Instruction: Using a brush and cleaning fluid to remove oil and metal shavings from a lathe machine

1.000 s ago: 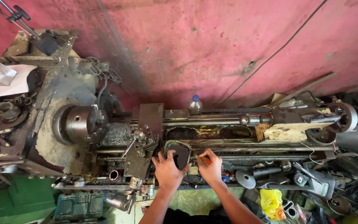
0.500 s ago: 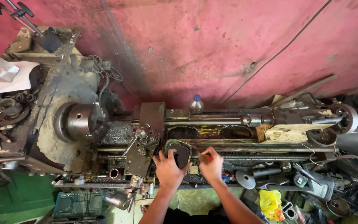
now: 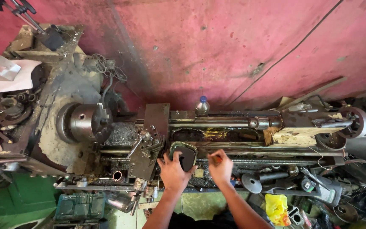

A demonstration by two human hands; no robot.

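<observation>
Gripping a dark rounded tin (image 3: 186,156) by its left edge, the left hand (image 3: 173,170) has its fingers curled around the rim while the tin rests on the near rail of the lathe bed (image 3: 242,149). The right hand (image 3: 220,166) is closed on a thin orange-tipped tool (image 3: 218,160) just right of the tin, its tip pointing toward the tin. Against the earlier frames both hands sit in the same spot and the tin has not moved; only the view has tilted slightly, so the chuck (image 3: 83,123) lies a little further right. Left of the hands stands the tool carriage (image 3: 151,140), dark and oily, with metal swarf between it and the chuck. On the far side of the bed a small bottle with a blue cap (image 3: 202,105) stands against the pink wall (image 3: 234,46). Far right sits the tailstock handwheel (image 3: 358,122). Near right, below the bed, a yellow bag (image 3: 276,208) lies among loose metal parts.
</observation>
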